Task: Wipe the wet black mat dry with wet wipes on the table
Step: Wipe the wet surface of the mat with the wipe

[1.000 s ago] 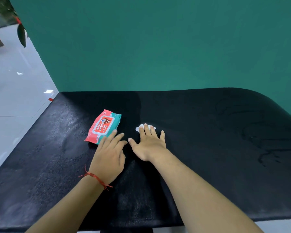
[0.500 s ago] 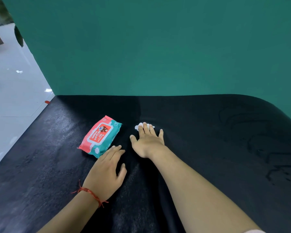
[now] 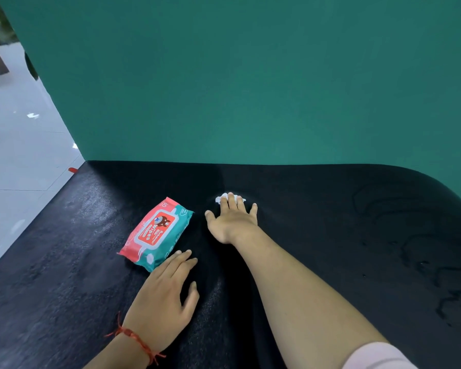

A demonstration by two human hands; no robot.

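Right hand (image 3: pixel 232 222), flat-fingered, pushes wipe (image 3: pixel 221 198) toward mat's (image 3: pixel 330 235) far edge; left hand (image 3: pixel 165 302), flat too, has slid off pack (image 3: pixel 156 233). Right-edge streaks probably still wet.

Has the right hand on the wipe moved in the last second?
Yes. The right hand has slid forward toward the green wall; its fingertips now lie beyond the far end of the wipes pack.
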